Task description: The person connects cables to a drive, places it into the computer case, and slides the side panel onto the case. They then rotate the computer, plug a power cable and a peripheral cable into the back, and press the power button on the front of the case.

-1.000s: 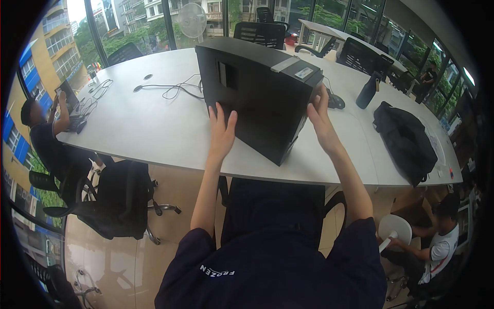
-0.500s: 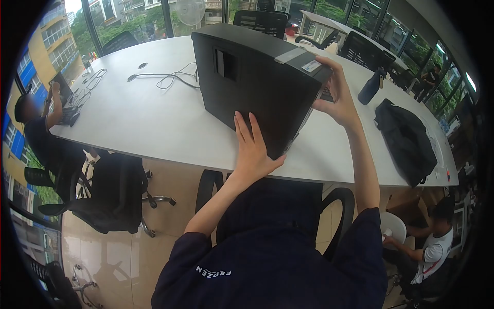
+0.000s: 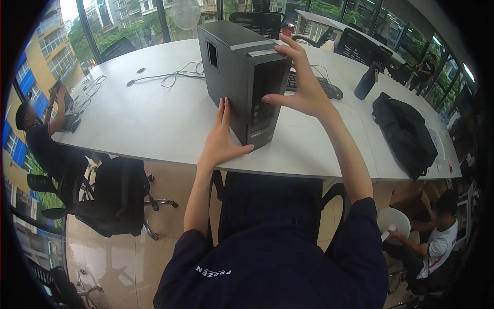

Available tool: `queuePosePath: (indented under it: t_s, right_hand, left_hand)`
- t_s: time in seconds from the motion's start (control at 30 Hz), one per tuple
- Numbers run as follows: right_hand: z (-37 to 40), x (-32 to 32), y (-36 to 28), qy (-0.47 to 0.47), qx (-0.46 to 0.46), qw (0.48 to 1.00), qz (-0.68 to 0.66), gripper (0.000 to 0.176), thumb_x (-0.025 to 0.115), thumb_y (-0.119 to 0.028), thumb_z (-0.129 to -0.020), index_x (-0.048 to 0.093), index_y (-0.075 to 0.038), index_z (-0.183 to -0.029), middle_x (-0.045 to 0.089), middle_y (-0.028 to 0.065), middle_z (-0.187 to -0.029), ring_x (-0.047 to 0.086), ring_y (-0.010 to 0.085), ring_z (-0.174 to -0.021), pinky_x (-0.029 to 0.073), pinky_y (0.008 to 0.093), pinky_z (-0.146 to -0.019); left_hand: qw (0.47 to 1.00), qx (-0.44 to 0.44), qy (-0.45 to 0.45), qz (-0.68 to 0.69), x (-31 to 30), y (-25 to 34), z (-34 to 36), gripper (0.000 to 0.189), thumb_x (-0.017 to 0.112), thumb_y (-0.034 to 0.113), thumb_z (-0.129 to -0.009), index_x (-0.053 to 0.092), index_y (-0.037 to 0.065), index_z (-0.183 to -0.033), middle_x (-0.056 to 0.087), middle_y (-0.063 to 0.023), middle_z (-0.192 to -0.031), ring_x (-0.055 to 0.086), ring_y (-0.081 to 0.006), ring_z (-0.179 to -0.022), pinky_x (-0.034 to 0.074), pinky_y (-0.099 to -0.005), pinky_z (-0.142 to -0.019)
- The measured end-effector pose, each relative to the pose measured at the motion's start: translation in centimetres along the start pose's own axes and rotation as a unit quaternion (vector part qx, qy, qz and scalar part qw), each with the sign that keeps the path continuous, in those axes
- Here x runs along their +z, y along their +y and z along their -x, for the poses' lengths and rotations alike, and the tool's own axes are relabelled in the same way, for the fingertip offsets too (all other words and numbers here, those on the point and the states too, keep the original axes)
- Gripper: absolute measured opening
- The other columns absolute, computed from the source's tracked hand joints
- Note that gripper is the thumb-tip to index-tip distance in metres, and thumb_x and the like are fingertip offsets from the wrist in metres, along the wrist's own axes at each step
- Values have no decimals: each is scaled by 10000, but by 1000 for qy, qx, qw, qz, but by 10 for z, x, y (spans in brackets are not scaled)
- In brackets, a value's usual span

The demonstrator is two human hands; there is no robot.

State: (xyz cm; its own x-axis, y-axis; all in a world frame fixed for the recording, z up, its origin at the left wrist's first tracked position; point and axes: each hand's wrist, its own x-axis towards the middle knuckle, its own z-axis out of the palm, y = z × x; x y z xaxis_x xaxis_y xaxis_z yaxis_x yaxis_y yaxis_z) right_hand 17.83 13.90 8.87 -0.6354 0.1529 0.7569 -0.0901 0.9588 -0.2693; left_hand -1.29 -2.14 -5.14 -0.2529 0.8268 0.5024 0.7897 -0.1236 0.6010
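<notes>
A black Dell computer tower point(image 3: 261, 98) stands upright on the white table point(image 3: 154, 118), its narrow front panel turned toward me. My left hand point(image 3: 222, 138) presses on the tower's lower left side with fingers stretched, its thumb at the front bottom corner. High on the opposite side, my right hand point(image 3: 306, 85) grips the case, fingers at the top right edge and thumb across the front panel. A silver strip and a label point(image 3: 261, 52) show on the top. Behind the tower, a black keyboard point(image 3: 323, 87) is partly hidden by my right hand.
Cables point(image 3: 170, 77) lie left of the tower. To the right are a dark blue bottle point(image 3: 366, 82) and a black bag point(image 3: 406, 135). One person point(image 3: 43, 123) sits at the table's left end; another point(image 3: 437, 237) at lower right holds a round white object point(image 3: 394, 222).
The tower has turned so its front panel faces me instead of its broad side, and it stands straighter. Both hands have shifted left with it. The keyboard behind has come into view.
</notes>
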Motion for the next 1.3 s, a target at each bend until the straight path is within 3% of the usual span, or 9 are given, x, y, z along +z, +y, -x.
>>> queuePosePath:
  t_s: [0.07,0.23,0.63,1.3]
  right_hand:
    - [-9,13,-4,38,-66,996,47,1013,952,-328,-661,363,-102,-1454,326,185,-1575,375,370,-1438,370,454,-1157]
    - [-15,39,-12,42,-23,997,-63,980,934,-260,-660,350,-92,-1430,356,178,-1531,392,365,-1418,361,432,-1167]
    - [-14,50,-11,83,-15,991,-108,953,926,-241,-659,362,-101,-1414,350,163,-1520,438,321,-1373,393,400,-1137]
    - [-13,52,-16,101,-1,990,-101,924,921,-261,-654,392,-106,-1396,393,146,-1499,477,320,-1335,418,393,-1111]
  left_hand:
    - [1000,-2,-7,1,-9,-11,-1,1364,882,346,-598,28,102,-1633,165,-197,-1666,419,-399,-1426,435,-448,-1125]
    - [994,-43,-32,96,-12,-26,5,1265,852,288,-639,95,108,-1637,235,-164,-1642,356,-350,-1473,365,-429,-1189]
    - [987,-48,-56,146,-7,-36,10,1228,836,294,-712,52,112,-1639,190,-183,-1646,256,-357,-1515,293,-441,-1226]
    - [987,-44,-58,144,-6,-38,10,1246,836,301,-705,32,114,-1639,171,-188,-1646,254,-366,-1512,297,-442,-1222]
